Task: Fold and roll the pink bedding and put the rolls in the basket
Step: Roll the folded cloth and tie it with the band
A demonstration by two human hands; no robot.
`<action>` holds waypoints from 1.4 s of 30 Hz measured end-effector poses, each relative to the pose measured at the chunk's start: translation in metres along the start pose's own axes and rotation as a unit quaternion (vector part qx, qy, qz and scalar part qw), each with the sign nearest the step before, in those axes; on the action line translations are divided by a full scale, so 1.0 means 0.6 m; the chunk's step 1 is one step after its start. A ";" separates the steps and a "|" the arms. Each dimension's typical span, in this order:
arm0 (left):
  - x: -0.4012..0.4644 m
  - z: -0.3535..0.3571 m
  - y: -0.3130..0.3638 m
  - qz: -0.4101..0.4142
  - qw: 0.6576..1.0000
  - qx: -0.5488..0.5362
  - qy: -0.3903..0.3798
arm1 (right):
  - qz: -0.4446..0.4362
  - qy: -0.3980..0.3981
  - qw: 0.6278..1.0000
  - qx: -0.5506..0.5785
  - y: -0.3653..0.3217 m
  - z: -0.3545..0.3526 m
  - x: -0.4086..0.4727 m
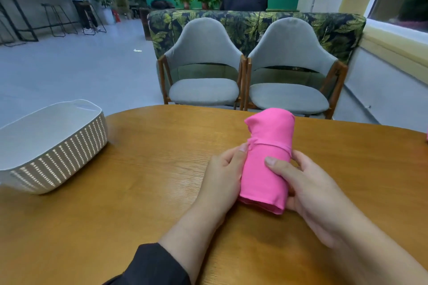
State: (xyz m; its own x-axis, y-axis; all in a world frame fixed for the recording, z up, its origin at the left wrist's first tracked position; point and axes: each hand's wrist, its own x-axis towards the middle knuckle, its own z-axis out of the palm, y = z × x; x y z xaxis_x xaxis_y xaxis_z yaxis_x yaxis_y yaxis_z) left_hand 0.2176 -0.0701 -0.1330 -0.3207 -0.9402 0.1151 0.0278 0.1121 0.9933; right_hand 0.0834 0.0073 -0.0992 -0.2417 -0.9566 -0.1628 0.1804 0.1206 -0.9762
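Pink bedding, rolled into a tight roll (266, 159) and tied round its middle with a thin pink tie (268, 143), lies on the tabletop (143, 169) between your two hands, its long axis running away from you. Your left hand (223, 176) curls against the roll's left side, fingertips touching near the knot of the tie. Your right hand (303, 183) wraps the right side, thumb laid over the top of the roll and fingers tucked beneath and behind it. So the grip is narrow on both sides, with the roll held in it along its near half; the far end stands free beyond your fingers, its folds bunched.

Off to your left, well apart from the roll, the white perforated basket (58, 157) sits on the tabletop. At the right edge a sliver of more pink fabric (426, 135) shows. Across the tabletop stand two grey chairs (203, 71).
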 end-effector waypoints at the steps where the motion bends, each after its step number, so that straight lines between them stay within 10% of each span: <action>1: 0.000 -0.018 0.000 0.009 0.999 0.039 0.007 | 0.009 -0.008 1.000 0.005 -0.003 0.011 0.000; 8: -0.031 -0.211 0.035 0.081 0.951 0.285 0.086 | 0.036 -0.093 0.993 0.057 -0.018 0.143 -0.002; 12: -0.067 -0.368 0.090 0.208 0.802 0.526 0.191 | 0.021 -0.140 0.989 0.038 -0.032 0.229 0.006; 18: -0.103 -0.532 0.142 -0.044 0.646 0.752 0.120 | -0.018 -0.180 0.983 -0.001 -0.061 0.360 0.017; 26: -0.087 -0.531 0.097 0.121 0.724 0.671 0.108 | -0.049 -0.182 0.976 -0.111 -0.098 0.508 0.048; 30: -0.122 -0.575 0.077 0.331 0.765 0.408 0.373 | -0.037 -0.192 0.963 -0.183 -0.108 0.556 0.078; 35: -0.106 -0.607 0.024 0.000 0.916 0.011 0.402 | -0.036 -0.207 0.935 -0.285 -0.109 0.622 0.101; 42: -0.070 -0.609 0.008 0.015 0.932 -0.064 0.356 | -0.040 -0.218 0.826 -0.518 -0.067 0.703 0.124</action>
State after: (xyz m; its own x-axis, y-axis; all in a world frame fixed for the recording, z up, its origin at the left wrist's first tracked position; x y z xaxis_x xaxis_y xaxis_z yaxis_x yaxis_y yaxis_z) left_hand 0.5773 -0.1477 -0.1296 0.3914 -0.9171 0.0756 0.1535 0.1461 0.9773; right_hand 0.4602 -0.1805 -0.0119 0.1936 -0.9500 -0.2448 -0.7874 -0.0016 -0.6165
